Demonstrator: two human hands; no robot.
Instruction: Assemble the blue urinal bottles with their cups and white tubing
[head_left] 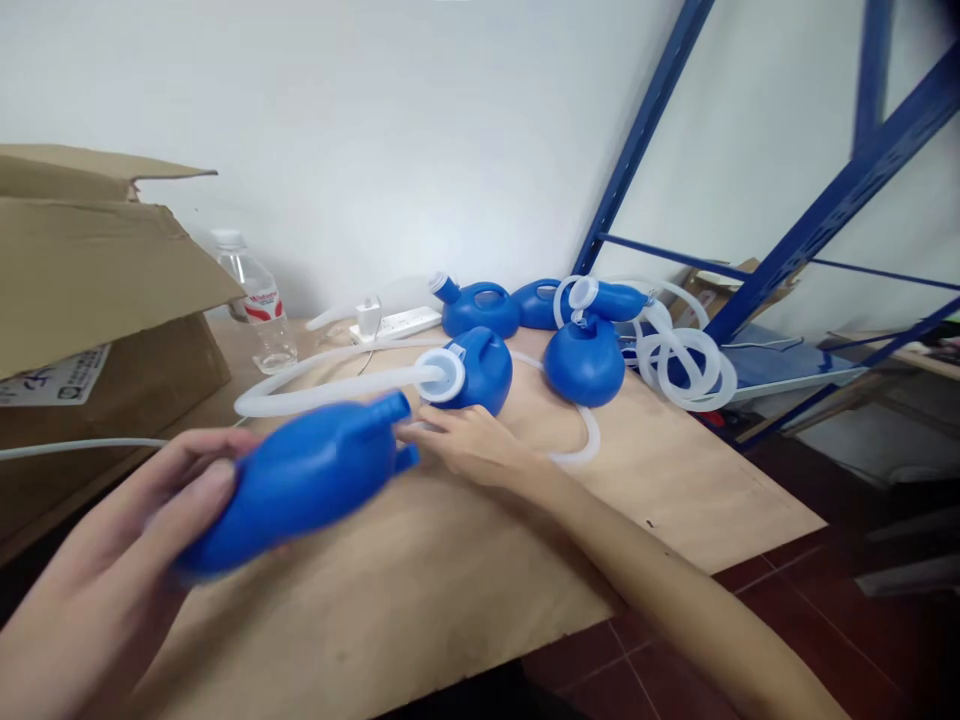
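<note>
My left hand [150, 540] is wrapped round a blue plastic urinal bottle [300, 480], raised above the table at the left front. Its uncapped spout points right, and the bottle is slightly blurred. Just right of that spout is my right hand [469, 445], low over the table, fingers stretched leftward and apart; their tips are partly hard to make out. Immediately behind my right hand lies another blue bottle [487, 370] with a white cap [440, 375]. A translucent hose [337, 392] runs left from this cap and loops round behind.
Behind are more blue bottles [480, 312] and a coiled hose [686, 365]. A power strip [401, 325] and a water bottle [262, 310] stand near the wall. An opened cardboard box [112, 260] is at left; a blue metal rack [645, 130] rises at right beyond the wooden table [705, 480].
</note>
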